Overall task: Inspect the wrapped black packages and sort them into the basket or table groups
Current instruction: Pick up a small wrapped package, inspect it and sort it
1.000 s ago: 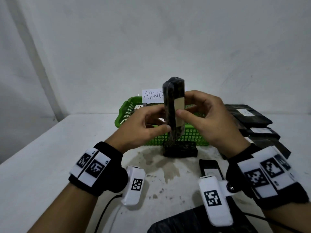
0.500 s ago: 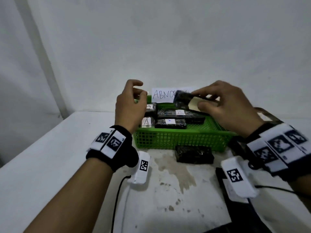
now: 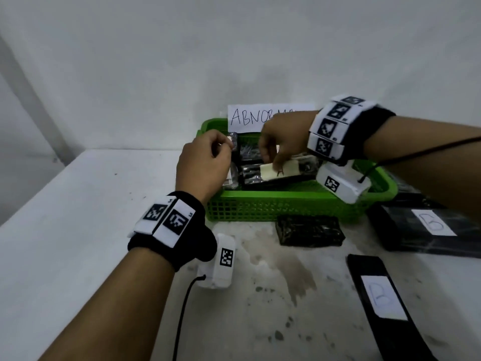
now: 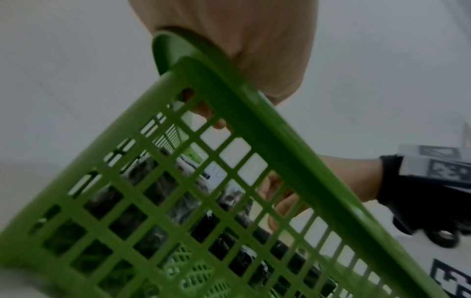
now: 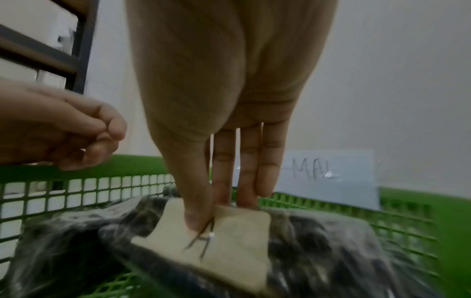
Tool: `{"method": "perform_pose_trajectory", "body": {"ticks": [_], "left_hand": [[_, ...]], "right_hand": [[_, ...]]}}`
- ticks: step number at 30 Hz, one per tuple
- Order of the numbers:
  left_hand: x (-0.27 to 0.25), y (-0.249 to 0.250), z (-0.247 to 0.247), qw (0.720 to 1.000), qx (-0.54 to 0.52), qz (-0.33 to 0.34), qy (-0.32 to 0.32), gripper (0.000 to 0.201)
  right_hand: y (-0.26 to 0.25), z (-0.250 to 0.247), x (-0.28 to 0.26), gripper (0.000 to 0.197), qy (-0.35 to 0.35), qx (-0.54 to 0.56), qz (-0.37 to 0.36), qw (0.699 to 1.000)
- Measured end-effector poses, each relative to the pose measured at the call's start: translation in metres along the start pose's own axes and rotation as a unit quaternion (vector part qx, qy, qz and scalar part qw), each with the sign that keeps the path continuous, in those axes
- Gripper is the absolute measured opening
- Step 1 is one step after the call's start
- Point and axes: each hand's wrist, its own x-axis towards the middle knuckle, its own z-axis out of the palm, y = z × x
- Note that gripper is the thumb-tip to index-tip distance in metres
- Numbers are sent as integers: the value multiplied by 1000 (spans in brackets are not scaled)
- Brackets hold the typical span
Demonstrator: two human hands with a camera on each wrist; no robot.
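Observation:
A green mesh basket (image 3: 286, 204) stands at the back of the white table and holds several wrapped black packages. My right hand (image 3: 276, 157) reaches down into it and pinches a black package (image 3: 299, 175) with a tan label (image 3: 268, 171). In the right wrist view the thumb (image 5: 196, 211) presses the label (image 5: 229, 248) and the fingers sit behind the package (image 5: 318, 252), which lies low on the other packages. My left hand (image 3: 218, 149) hovers over the basket's left end, fingers loosely curled, holding nothing. The left wrist view shows the basket wall (image 4: 254, 125) close up.
A paper sign reading ABNORMAL (image 3: 250, 117) stands behind the basket by the wall. One unlabelled black package (image 3: 309, 230) lies just in front of the basket. Flat black packages marked B (image 3: 421, 227) (image 3: 382, 300) lie at the right. The table's left side is bare white.
Both hands held the package upright before me; my left hand let go. The right hand carried the package forward and lowered it into the basket, and my view moved closer.

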Motion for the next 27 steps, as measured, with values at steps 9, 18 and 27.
{"method": "perform_pose_trajectory", "body": {"ticks": [9,18,27], "left_hand": [[3,-2,4,997,65,-4,-34,15],[3,3,5,991,123,-6,-61,15],[-1,6,4,991,124,-5,-47,16]], "right_hand": [[-12,6,44,19,-126,-89,-37,987],[8,22,36,32,-47,-57,-38,997],[7,23,30,29,-84,-39,-56,994]]}}
